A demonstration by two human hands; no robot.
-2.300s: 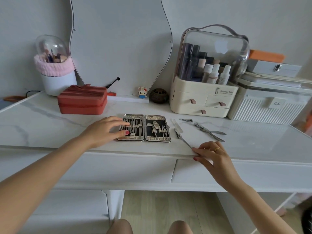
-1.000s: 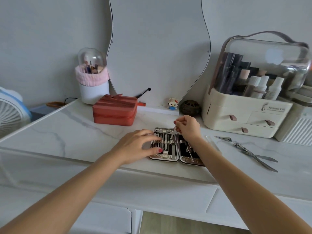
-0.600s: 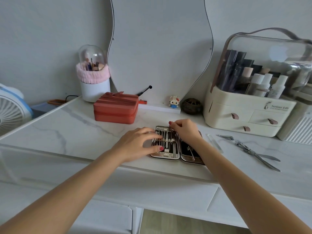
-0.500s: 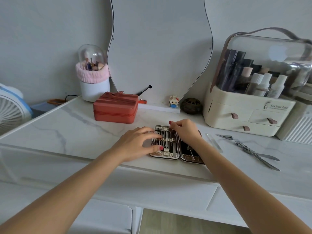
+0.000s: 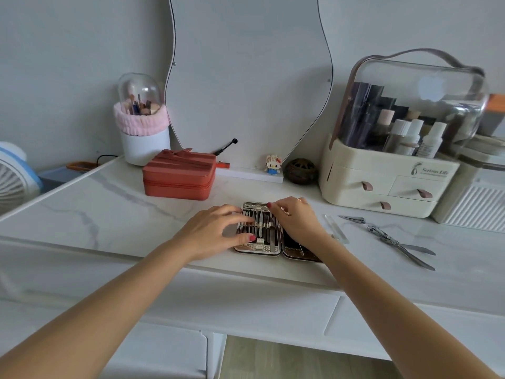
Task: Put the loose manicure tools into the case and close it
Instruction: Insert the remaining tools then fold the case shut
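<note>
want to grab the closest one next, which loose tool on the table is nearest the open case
The clear glass nail file, lying just right of the case. The small clippers and the long nippers lie farther right.

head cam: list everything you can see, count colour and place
case: 1, silver, open flat at the desk's front edge
loose tools: about 3, metal, right of the case
glass file: 1, clear, between case and tools
red box: 1, shut, back left of the case
brush pot: 1, white with pink band and clear dome, back left
mirror: 1, wavy, against the wall
figurine: 1, small, at the mirror's foot
brown ball: 1, right of the figurine
organiser: 1, cream with clear lid, back right, bottles inside
fan: 1, white and blue, far left
desk: 1, white marble
left hand: on the case's left half
right hand: fingertips at the case's top edge
</note>
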